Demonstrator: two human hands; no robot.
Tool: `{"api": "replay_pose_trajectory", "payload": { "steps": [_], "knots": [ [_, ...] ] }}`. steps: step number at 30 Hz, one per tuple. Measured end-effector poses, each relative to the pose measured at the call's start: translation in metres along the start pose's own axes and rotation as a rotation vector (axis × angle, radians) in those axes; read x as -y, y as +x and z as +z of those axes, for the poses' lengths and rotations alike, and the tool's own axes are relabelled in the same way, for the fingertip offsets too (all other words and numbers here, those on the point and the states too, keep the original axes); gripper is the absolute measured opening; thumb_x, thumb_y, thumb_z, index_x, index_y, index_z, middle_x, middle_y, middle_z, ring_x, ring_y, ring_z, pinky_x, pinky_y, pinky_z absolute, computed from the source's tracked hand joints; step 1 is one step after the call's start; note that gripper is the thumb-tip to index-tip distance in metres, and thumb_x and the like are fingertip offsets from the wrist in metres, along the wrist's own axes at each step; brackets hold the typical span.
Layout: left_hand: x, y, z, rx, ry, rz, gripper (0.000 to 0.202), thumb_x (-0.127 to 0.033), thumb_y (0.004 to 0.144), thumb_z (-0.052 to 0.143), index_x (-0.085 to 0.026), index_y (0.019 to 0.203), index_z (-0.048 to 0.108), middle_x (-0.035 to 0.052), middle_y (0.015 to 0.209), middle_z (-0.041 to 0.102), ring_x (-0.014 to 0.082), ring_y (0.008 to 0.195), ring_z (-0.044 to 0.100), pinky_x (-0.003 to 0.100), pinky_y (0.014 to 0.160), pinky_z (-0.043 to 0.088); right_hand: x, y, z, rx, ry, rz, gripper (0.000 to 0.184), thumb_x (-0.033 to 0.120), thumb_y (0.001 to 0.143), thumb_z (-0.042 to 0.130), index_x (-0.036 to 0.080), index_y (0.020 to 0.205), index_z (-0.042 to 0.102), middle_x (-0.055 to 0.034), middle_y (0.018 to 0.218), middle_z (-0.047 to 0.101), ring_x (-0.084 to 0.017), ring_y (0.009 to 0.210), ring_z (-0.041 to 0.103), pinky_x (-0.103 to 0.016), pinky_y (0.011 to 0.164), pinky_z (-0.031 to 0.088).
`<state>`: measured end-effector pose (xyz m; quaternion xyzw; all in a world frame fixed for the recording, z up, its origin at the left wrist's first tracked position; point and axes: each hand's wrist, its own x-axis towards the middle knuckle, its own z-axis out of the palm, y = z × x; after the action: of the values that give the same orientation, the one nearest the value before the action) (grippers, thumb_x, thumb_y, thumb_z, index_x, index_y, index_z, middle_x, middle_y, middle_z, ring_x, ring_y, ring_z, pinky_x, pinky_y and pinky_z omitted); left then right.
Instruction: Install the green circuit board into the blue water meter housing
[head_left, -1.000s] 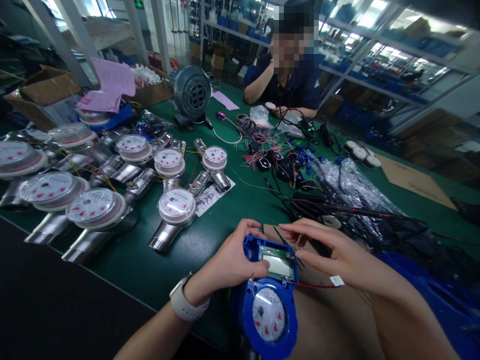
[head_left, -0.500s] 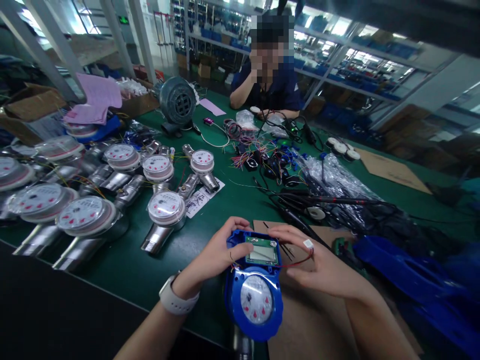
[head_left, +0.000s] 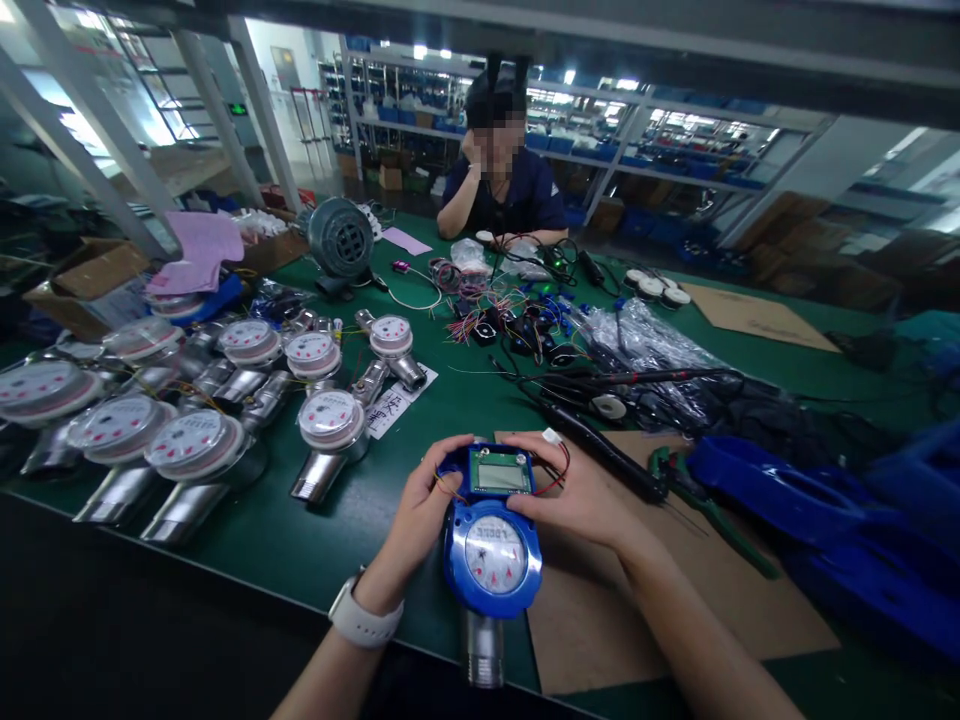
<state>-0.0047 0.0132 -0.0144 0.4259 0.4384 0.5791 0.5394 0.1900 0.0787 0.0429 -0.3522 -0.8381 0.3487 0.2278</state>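
A water meter in a blue housing [head_left: 459, 560] lies at the table's front edge, its threaded metal pipe end [head_left: 484, 650] pointing towards me. Its round dial [head_left: 496, 553] has red pointers. Above the dial, a green circuit board [head_left: 498, 474] with a small grey screen sits in the housing's open compartment. My left hand [head_left: 427, 505] is closed on the compartment's left side, beside thin yellowish wires. My right hand [head_left: 570, 490] grips the right side, thumb at the lower corner. Red and black wires with a white connector [head_left: 552, 438] rise over the right fingers.
Several metal-bodied meters [head_left: 330, 420] stand on the left of the green table [head_left: 405, 450]. On the right are a brown cardboard sheet [head_left: 600, 640], green-handled pliers [head_left: 720, 525], a black tool handle [head_left: 600, 445] and blue plastic parts [head_left: 780, 500]. A person [head_left: 502, 190] sits opposite, behind tangled wires [head_left: 480, 320].
My right hand has come in from beside the meter and closed on its right side. The left thumb has moved off the screen to the left edge. The camera view has shifted.
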Motion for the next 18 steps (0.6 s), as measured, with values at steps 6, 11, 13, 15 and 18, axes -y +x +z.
{"api": "replay_pose_trajectory", "payload": {
  "steps": [6,11,13,15,18],
  "knots": [
    [-0.0018,0.0025,0.003,-0.032,-0.019,0.017,0.038,-0.028,0.08,0.052,-0.018,0.116,0.056,0.0068,0.123,0.058,0.0243,0.117,0.052,0.039,0.105,0.036,0.0018,0.0043,0.0024,-0.026,0.034,-0.016,0.051,0.036,0.068,0.073,0.02,0.114,0.06,-0.0086,0.114,0.059,-0.023,0.106,0.055,-0.04,0.091,0.045],
    [-0.0034,0.0033,0.0031,-0.053,-0.013,0.014,0.039,-0.027,0.079,0.051,-0.017,0.116,0.055,0.0068,0.123,0.058,0.0241,0.119,0.05,0.037,0.105,0.036,-0.0012,0.0046,0.004,-0.051,0.061,-0.048,0.049,0.035,0.066,0.075,0.019,0.11,0.061,-0.0079,0.111,0.059,-0.022,0.103,0.056,-0.038,0.088,0.046],
    [-0.002,0.0043,0.0021,-0.059,-0.002,0.015,0.039,-0.029,0.078,0.052,-0.017,0.115,0.056,0.0063,0.121,0.059,0.024,0.116,0.052,0.037,0.104,0.036,-0.0019,0.0039,0.0046,-0.053,0.058,-0.042,0.05,0.035,0.066,0.075,0.019,0.111,0.061,-0.008,0.111,0.059,-0.022,0.102,0.057,-0.038,0.087,0.046],
    [0.0001,0.0056,0.0008,-0.063,0.011,0.027,0.039,-0.03,0.078,0.053,-0.017,0.114,0.057,0.0061,0.118,0.06,0.024,0.113,0.053,0.037,0.103,0.037,-0.0025,0.0033,0.0054,-0.054,0.069,-0.037,0.05,0.035,0.066,0.075,0.019,0.111,0.06,-0.0081,0.11,0.059,-0.022,0.102,0.057,-0.038,0.087,0.046],
    [0.003,0.0067,-0.0009,-0.071,0.02,0.035,0.039,-0.03,0.077,0.054,-0.017,0.114,0.058,0.0063,0.118,0.06,0.0241,0.111,0.054,0.037,0.102,0.038,-0.0036,0.0031,0.0064,-0.043,0.103,-0.021,0.05,0.035,0.066,0.074,0.019,0.112,0.06,-0.008,0.11,0.058,-0.021,0.099,0.058,-0.037,0.085,0.048]
  ]
}}
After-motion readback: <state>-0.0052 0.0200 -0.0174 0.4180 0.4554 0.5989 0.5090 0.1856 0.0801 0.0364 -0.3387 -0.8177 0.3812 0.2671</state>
